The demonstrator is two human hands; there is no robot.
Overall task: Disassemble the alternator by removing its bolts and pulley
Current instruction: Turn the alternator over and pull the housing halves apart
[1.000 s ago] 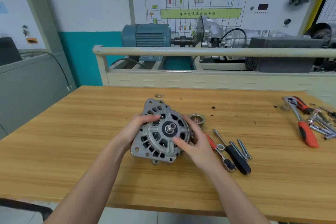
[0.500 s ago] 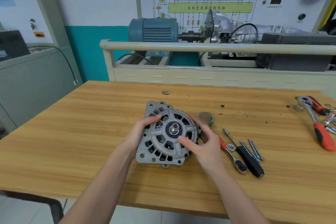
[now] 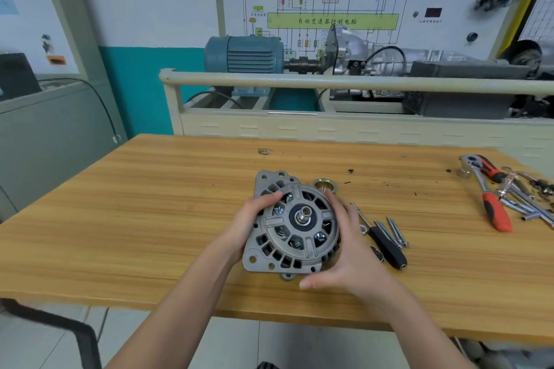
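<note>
The left hand (image 3: 250, 226) wraps its fingers over the upper left rim of the alternator (image 3: 295, 228), and the right hand (image 3: 349, 252) cups the right rim, fingers on top and thumb below; both clamp the housing, probably to steady it face-up so the bare shaft (image 3: 304, 216) is exposed. It sits mid-table (image 3: 150, 219), the removed pulley (image 3: 325, 184) just behind, loose bolts (image 3: 392, 232) and a screwdriver (image 3: 382, 241) beside the right hand. A moment earlier the right fingers lay across the face; now they grip the edge.
</note>
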